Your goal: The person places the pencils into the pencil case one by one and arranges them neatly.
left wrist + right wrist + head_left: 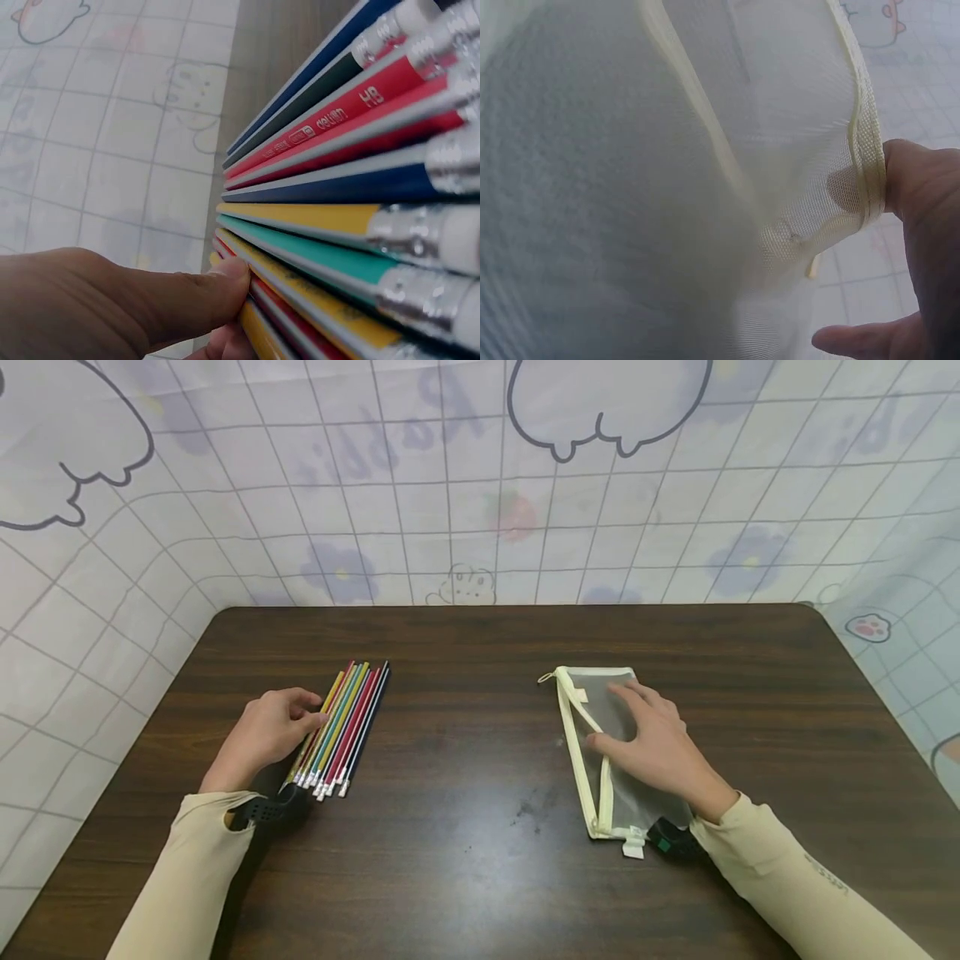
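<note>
Several stiff, probably light and slippery pencils point(347, 727) lie toward the worktop's point(465, 710) left edge, my left grip point(272, 728) pinching them mid-shaft, my right grip point(663, 750) loosely spread over the soft mesh pouch point(630, 793) nearer the right edge, best held by its firmer rim point(577, 760).

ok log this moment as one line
left hand touching pencils; right hand at mesh pouch; pencils side by side on table; pouch apart from pencils
</note>
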Available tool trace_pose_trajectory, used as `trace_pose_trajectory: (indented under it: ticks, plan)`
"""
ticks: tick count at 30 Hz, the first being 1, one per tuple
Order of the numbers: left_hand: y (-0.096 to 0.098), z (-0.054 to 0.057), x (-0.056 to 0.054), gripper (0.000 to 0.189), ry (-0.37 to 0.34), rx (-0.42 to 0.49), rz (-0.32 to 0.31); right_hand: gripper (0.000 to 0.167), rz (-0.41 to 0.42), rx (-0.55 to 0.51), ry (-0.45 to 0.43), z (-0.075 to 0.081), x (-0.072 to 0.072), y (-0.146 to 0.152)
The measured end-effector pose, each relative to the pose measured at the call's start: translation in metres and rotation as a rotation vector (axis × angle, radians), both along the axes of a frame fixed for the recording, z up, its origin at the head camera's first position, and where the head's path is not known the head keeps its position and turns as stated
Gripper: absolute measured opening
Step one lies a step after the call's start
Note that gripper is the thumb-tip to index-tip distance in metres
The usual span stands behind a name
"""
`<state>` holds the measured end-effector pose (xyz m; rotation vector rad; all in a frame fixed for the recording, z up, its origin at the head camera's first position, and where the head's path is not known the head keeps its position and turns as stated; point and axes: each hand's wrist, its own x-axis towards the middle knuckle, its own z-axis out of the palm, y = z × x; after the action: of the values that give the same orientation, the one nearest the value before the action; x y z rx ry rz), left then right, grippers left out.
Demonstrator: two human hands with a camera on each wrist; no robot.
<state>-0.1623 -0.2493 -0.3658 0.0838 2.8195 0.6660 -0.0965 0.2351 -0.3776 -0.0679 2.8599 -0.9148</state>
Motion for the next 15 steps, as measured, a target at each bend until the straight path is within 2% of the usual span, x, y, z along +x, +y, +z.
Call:
trace_pose_trajectory:
  ticks: [8, 15]
  plan:
    - [-0.0001, 0.0011, 0.0009, 0.042, 0.041, -0.007, 0.009, 0.065, 0.021, 0.024, -0.031, 0.0025, -0.0024, 0.0062]
    - [-0.001, 0.0033, 0.0008, 0.042, 0.098, -0.008, 0.017, 0.061, 0.006, -0.007, -0.014, 0.0013, -0.0001, 0.0076]
